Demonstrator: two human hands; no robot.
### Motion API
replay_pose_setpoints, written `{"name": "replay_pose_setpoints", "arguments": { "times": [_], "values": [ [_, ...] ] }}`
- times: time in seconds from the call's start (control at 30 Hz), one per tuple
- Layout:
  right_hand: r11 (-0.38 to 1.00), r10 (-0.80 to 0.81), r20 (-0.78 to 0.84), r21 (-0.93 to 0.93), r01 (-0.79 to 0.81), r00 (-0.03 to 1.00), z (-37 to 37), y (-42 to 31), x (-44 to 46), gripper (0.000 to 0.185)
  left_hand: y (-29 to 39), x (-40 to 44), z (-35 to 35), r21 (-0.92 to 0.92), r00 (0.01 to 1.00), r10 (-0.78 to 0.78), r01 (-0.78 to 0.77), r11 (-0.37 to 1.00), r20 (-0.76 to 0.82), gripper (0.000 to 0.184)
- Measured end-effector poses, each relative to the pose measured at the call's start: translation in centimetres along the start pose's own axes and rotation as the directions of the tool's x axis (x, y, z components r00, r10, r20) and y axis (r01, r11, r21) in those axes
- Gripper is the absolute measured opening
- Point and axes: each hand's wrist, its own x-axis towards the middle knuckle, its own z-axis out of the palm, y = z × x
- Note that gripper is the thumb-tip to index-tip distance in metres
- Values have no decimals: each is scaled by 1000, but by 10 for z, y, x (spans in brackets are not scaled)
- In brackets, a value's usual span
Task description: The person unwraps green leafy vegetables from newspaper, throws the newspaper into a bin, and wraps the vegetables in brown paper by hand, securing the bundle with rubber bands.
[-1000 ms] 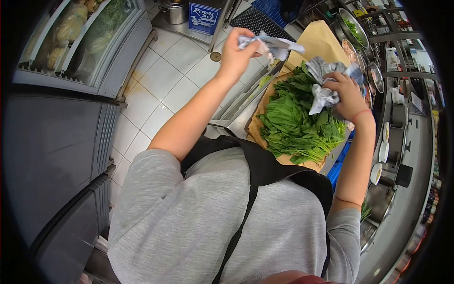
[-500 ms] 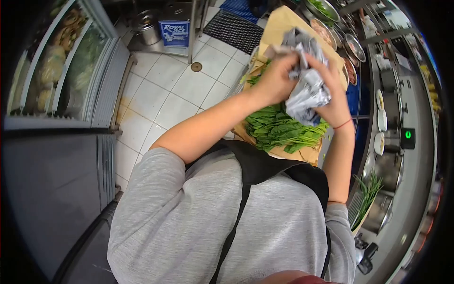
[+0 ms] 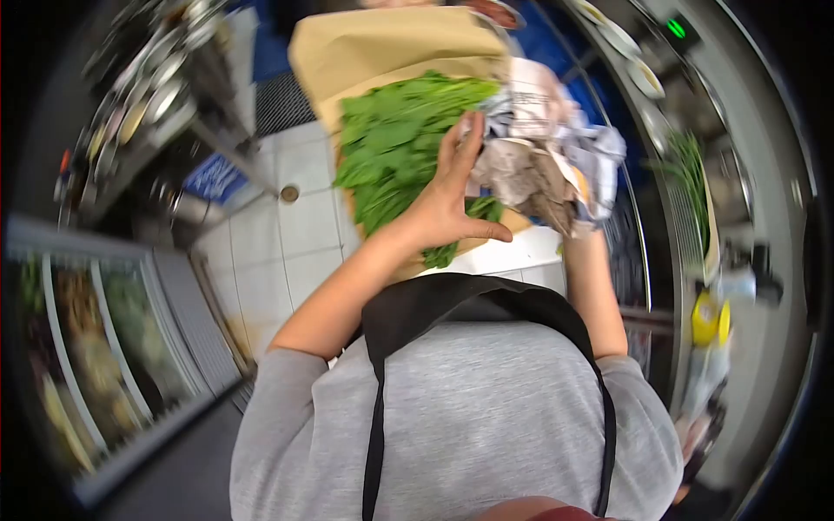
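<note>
Crumpled paper [image 3: 530, 165] swings right of the greens as our left hand [image 3: 445, 201] opens

Half a second ago we had both hands together on the paper above the leaves; now our left hand is away to its left, the paper bunches over at the right, and our whole view has turned, bringing the floor and fridge to new places.

Below us, the greens [image 3: 391, 143] lie heaped on a sheet of brown paper [image 3: 400, 39], whose bare far end rises behind them. Nearer us, a white surface [image 3: 521, 252] shows beyond the sheet's edge. To the left we see white floor tiles [image 3: 295, 239] with a round drain [image 3: 289, 193], a black mat [image 3: 282, 106], a blurred blue tin [image 3: 215, 178] and a fridge [image 3: 113, 347] with food behind glass. Along our right runs a counter with white bowls [image 3: 645, 78] and long green stalks [image 3: 692, 187].

Our left hand is empty, its thumb well apart from the raised fingers, over the near right part of the greens. Its fingertips come right beside the crumpled paper; we cannot tell whether they touch. Our right forearm [image 3: 593, 295] reaches up to the paper's near side, but the paper hides our right hand, so we cannot tell how its fingers are closed.
</note>
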Motion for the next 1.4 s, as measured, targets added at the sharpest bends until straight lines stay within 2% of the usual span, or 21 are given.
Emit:
{"name": "replay_pose_setpoints", "arguments": {
  "times": [0.07,0.17,0.23,0.27,0.3,0.33,0.37,0.4,0.5,0.53,0.57,0.67,0.77,0.8,0.83,0.9,1.03,1.17,1.3,1.37,1.4],
  "values": [
    [976,99,128,180,-121,987,-45,23,-34,36,5,11,20,90,994,106,-106,990,1,130],
    [852,215,252,424,-308,944,-26,56,-81,48,12,28,51,-20,983,172,-171,985,64,87],
    [653,320,725,297,-697,609,-34,34,-98,56,-10,16,83,-98,974,76,-56,994,212,65],
    [902,249,149,323,-285,957,-39,42,-118,56,-9,12,107,-209,983,39,-1,978,178,51],
    [999,-29,-158,-47,22,987,-41,36,-136,55,-5,9,128,-306,989,-16,62,950,149,38],
    [856,-301,-438,-516,37,847,-41,30,-156,56,3,4,147,-499,965,-200,260,827,170,37],
    [404,-481,-300,-910,-96,824,-34,11,-170,58,9,3,167,-644,897,-380,431,633,226,36],
    [845,-309,-522,-534,-22,795,-18,-6,-184,71,11,6,189,-679,856,-495,453,577,150,34],
    [903,-290,-484,-425,68,826,-21,-38,-232,74,-4,11,232,-674,881,-355,470,570,313,39],
    [565,-516,-290,-822,66,806,-49,-36,-245,73,-10,2,257,-587,888,-307,458,667,343,37],
    [567,-534,-298,-820,74,791,-72,-38,-261,73,-5,-5,283,-496,890,-261,430,755,374,34],
    [649,-551,-472,-760,-2,688,-151,-46,-334,74,22,-24,370,-411,659,-234,667,622,715,41],
    [860,-458,-795,-510,-29,398,-239,-44,-439,63,72,-38,451,-23,165,-332,920,392,929,80],
    [886,-418,-874,-452,-100,246,-273,-39,-477,60,56,-55,483,105,60,-334,885,454,941,90],
    [963,-270,-959,-269,21,84,-272,-62,-509,61,42,-70,510,119,50,-340,882,456,939,90],
    [867,-323,-894,-411,282,-311,-336,-59,-590,58,25,-97,546,14,397,-168,363,932,902,92],
    [732,-299,-671,-618,288,-679,-413,-136,-743,72,-3,-99,546,193,381,-320,335,922,867,85],
    [974,-182,-804,-225,6,-566,-463,-215,-838,102,-34,-112,508,389,350,-432,188,902,831,80],
    [913,-407,-824,-351,-210,-395,-456,-235,-828,71,-34,-123,481,445,383,-441,84,891,811,79],
    [827,-511,-835,-414,-380,-204,-509,-181,-844,65,-17,-120,471,469,422,-452,70,881,786,75],
    [832,-495,-835,-377,-406,-239,-487,-158,-806,57,-11,-118,464,436,405,-404,15,900,820,74]
  ]
}}
